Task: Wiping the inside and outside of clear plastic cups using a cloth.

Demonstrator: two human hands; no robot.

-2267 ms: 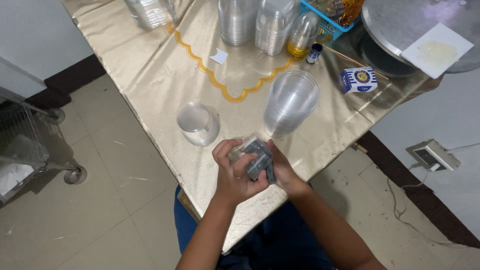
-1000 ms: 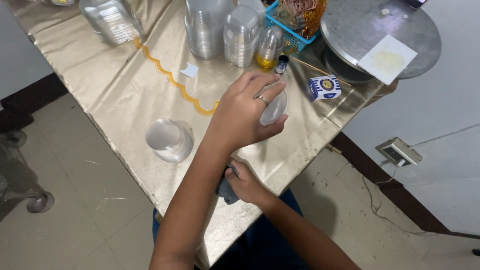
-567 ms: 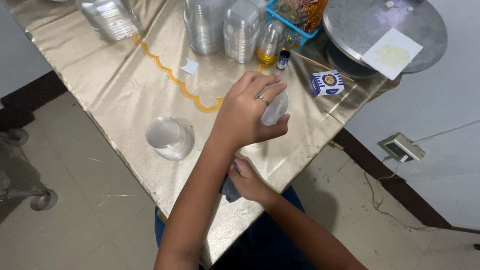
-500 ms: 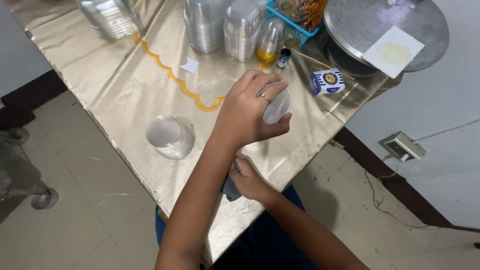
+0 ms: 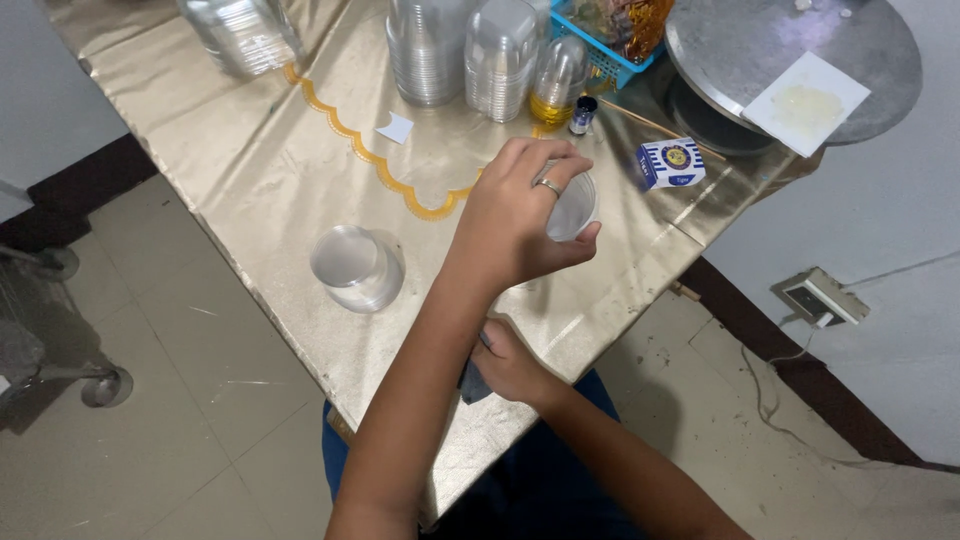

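Fingers of our left hand [image 5: 520, 225] wrap a clear plastic cup [image 5: 572, 207] above the gold tablecloth [image 5: 250, 150]. Our right hand [image 5: 510, 362] pinches a dark cloth [image 5: 472, 380] near the table edge.

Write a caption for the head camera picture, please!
Left hand grips a clear plastic cup over the gold tablecloth; right hand holds something dark.

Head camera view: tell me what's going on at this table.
A person sits at a gold-covered table. Their left hand grips a clear plastic cup just above the tabletop, while the right hand rests near the table edge on a small dark object. A short stack of clear lids sits to the left; stacked cups stand farther back.
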